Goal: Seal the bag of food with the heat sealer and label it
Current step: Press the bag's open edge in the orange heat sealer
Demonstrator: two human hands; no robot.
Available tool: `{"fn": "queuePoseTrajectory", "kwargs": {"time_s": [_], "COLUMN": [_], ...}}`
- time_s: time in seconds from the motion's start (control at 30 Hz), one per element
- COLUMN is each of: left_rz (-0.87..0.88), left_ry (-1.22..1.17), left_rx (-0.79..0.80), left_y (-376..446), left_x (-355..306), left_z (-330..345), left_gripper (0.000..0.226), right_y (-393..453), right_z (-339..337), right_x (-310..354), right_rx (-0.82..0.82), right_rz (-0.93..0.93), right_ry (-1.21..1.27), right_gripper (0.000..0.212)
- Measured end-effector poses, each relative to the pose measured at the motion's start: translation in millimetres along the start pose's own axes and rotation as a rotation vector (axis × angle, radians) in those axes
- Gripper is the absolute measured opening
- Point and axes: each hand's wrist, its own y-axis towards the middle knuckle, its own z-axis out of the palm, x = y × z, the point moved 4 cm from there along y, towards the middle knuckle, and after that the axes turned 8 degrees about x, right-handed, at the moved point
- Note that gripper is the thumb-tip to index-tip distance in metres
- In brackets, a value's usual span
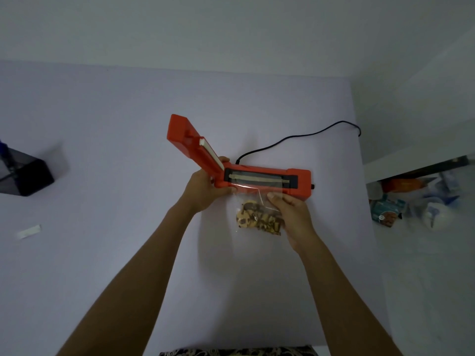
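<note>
An orange heat sealer (300,181) lies on the pale table (102,140), its lid arm (185,134) swung up and back to the left. A clear bag of cookies (257,217) lies just in front of it, its open top edge resting on the sealing strip (257,179). My left hand (205,188) grips the bag's top left corner at the sealer's hinge end. My right hand (293,214) holds the bag's right side, thumb on the plastic. A small white label (28,232) lies far left on the table.
A black cord (295,136) runs from the sealer back to the table's right edge. A dark box (25,176) stands at the far left. Packets and bags (411,206) lie on the floor to the right, beyond the table.
</note>
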Motion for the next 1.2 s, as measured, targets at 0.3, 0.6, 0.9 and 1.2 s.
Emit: {"fn": "queuePoseTrajectory", "kwargs": {"time_s": [0.3,0.6,0.9,1.2], "left_rz": [0.004,0.077,0.079,0.089], "left_ry": [0.002,0.122,0.095,0.085], "left_rx": [0.104,0.120,0.093,0.075], "left_y": [1,2,-3,-8], "left_x": [-3,-5,-13,-21], "left_z": [-5,-7,-6,-7], "left_gripper": [0.067,0.063,0.056,0.054], "right_y": [-8,-10,-21,-41], "right_z": [3,-1,-2,-4], "right_x": [-1,13,20,30], "right_rx": [-0.025,-0.049,-0.043,-0.023], "right_rz": [-0.044,-0.093,-0.115,-0.165], "right_ry": [-0.071,-0.124,-0.149,-0.134], "right_gripper": [0.014,0.012,0.008,0.008]}}
